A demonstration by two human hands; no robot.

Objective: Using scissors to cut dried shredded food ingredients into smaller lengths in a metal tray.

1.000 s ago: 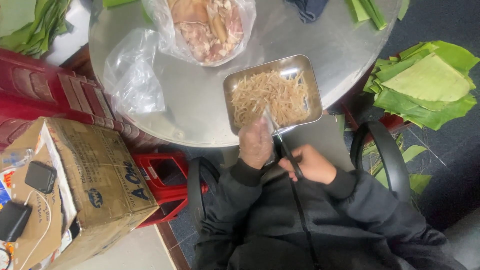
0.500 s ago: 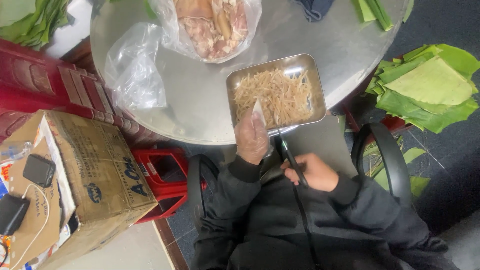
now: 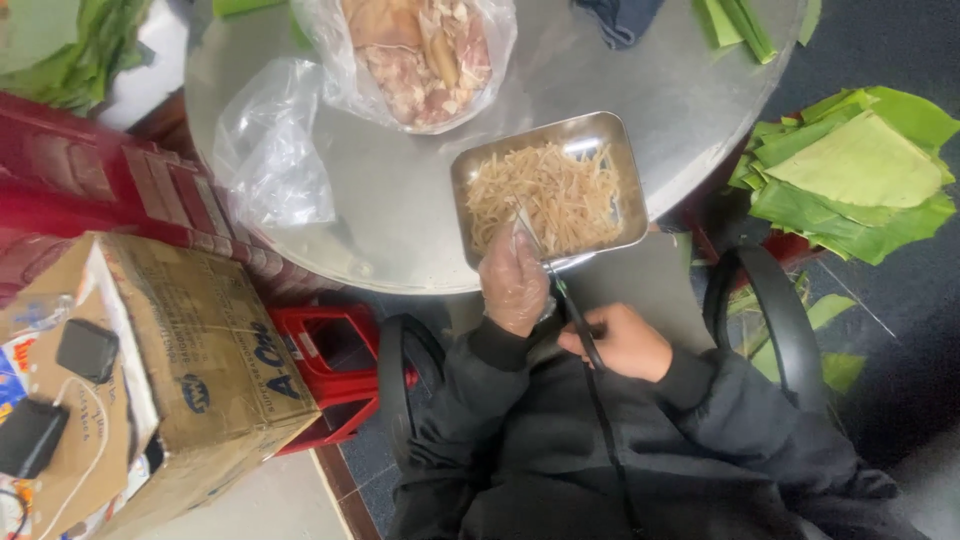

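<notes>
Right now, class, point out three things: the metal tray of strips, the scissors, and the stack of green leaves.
metal tray (image 3: 470, 165): head view, bare left rim.
scissors (image 3: 572, 312): head view, dark shank between the two hands.
stack of green leaves (image 3: 860, 165): head view, flat top leaf.

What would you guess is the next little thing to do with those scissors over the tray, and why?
Probably close the scissors to snip another strip. The right hand holds their handles, the blades point up over the near edge of the metal tray, and the gloved left hand holds a pale piece at the blades. The tray already holds a heap of thin pale strips, so the cut piece should fall among them.
</notes>
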